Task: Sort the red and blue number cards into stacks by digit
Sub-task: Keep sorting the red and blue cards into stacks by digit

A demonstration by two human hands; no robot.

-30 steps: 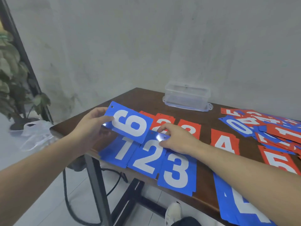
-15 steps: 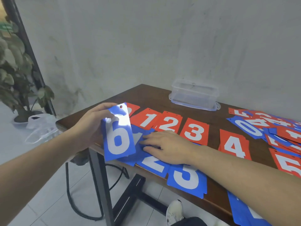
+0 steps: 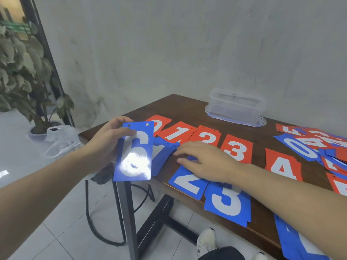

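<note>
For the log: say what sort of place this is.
Probably a plain indoor room, perhaps an office corner: a wooden table against a bare grey wall, tiled floor, and a potted plant.

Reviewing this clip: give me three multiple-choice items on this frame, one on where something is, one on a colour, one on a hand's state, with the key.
1. Where is the clear plastic box?
A. At the table's far edge by the wall
B. On the floor
C. On the blue cards

2. What colour is the 6 card held up by the left hand?
A. Red
B. Blue
C. Green

3. What is the right hand doing?
A. Lifting a red card
B. Hanging off the table
C. Resting flat on the blue cards

Key: 1 A, the box sits by the wall; 2 B, white digit on blue; 3 C, fingers lie spread on the cards.
</note>
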